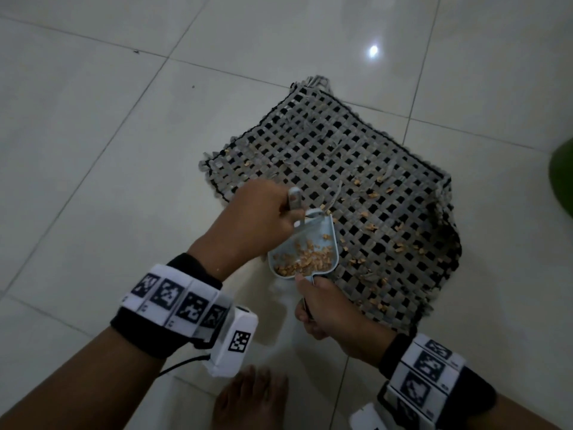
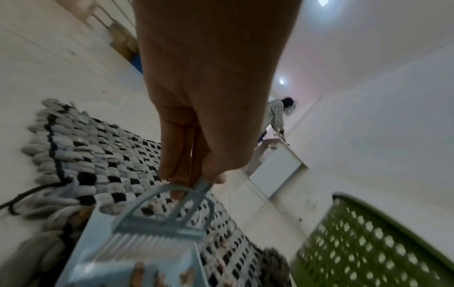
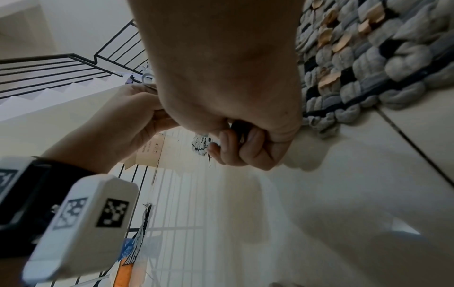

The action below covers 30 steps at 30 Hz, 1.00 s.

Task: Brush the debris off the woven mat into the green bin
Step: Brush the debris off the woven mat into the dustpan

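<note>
**A:** On the pale tiled floor [image 1: 93, 125] we see the woven mat [image 1: 325, 144], grey and black, lying flat with its fringe at the edges. That is the biggest thing before us.

**B:** Agreed. Next in size we have the green bin [image 2: 373, 238], with holes in its wall. From the left wrist it stands just beside the mat; from the head view only a green sliver [image 1: 562, 178] shows at the right edge, apart from the mat.

**A:** Then the pale blue dustpan [image 1: 305, 249]. We see it sitting at the near edge of the mat, with a heap of tan debris [image 1: 305, 260] inside it.

**B:** And more tan bits lie scattered over the right half of the mat.

**A:** Our right hand [image 1: 328, 308] is curled tight round the dustpan's handle, fingers folded into a fist.

**B:** Our left hand [image 1: 257, 218] pinches the handle of the small brush [image 2: 162, 223], fingers pressed together round it. We see the bristles pointing down into the dustpan's mouth.

**A:** Both wrists wear black bands with white marker tags.

**B:** Smallest, a bare foot [image 1: 248, 398] shows at the bottom of the head view, on the floor near our arms.
</note>
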Available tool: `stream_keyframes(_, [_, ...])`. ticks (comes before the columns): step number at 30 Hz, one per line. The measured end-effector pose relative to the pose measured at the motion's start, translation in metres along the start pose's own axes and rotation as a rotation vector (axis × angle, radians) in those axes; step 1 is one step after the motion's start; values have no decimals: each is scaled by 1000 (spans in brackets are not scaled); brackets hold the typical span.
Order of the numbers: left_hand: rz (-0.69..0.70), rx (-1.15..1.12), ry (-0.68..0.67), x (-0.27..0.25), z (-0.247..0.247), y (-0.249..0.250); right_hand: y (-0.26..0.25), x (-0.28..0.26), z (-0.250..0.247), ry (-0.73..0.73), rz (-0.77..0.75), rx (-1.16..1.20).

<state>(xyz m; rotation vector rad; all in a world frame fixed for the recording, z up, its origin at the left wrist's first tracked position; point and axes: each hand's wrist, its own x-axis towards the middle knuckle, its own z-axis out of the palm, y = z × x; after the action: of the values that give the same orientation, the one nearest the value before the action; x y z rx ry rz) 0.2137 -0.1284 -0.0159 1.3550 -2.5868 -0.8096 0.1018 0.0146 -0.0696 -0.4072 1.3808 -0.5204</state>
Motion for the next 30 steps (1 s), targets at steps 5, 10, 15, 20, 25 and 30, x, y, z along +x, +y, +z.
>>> stream_keyframes(5, [-110,-232,82,4,-13,-5,2,2,0,12,1,-10])
stream_keyframes(10, [-97,-225,46,2,-2,-4,2,2,0,17,-3,-18])
stream_keyframes(15, [-110,-221,28,3,-6,-7,2,1,-1,23,-19,-8])
stream_keyframes(20, [-199,-315,87,4,-26,-15,2,-2,-3,48,-75,-25])
stream_keyframes(25, [-342,-579,231,8,-51,-35,-16,-3,-12,45,-179,-102])
stream_keyframes(30, [-448,-647,555,4,-78,-75,-67,22,-4,39,-287,-237])
